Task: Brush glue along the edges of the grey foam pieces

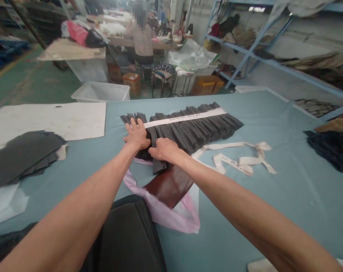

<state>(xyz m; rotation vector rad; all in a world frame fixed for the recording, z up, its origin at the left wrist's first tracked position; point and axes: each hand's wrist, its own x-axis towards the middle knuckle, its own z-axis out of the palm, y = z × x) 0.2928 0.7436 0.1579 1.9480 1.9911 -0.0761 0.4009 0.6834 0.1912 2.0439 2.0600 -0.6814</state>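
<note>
A long row of dark grey fabric pieces point(185, 132), standing on edge and packed together, lies across the middle of the table. A white strip with handwriting point(185, 118) runs along its top. Fingers spread, my left hand point(136, 135) presses on the row's left end. Close beside it, the fingers of my right hand point(165, 149) are closed on one dark grey fabric piece point(159, 166) that hangs toward me. Below my hands are a glossy brown sheet point(171, 185) and a pink cloth strip point(165, 213). My right forearm covers part of the brown sheet.
Loose white tape point(250, 160) lies right of the row. Dark panels point(26, 153) and a white board point(75, 117) are at left; a dark stack point(128, 238) is near me. Beyond the table are a white bin point(100, 90), blue shelving point(245, 60) and a seated person point(143, 43).
</note>
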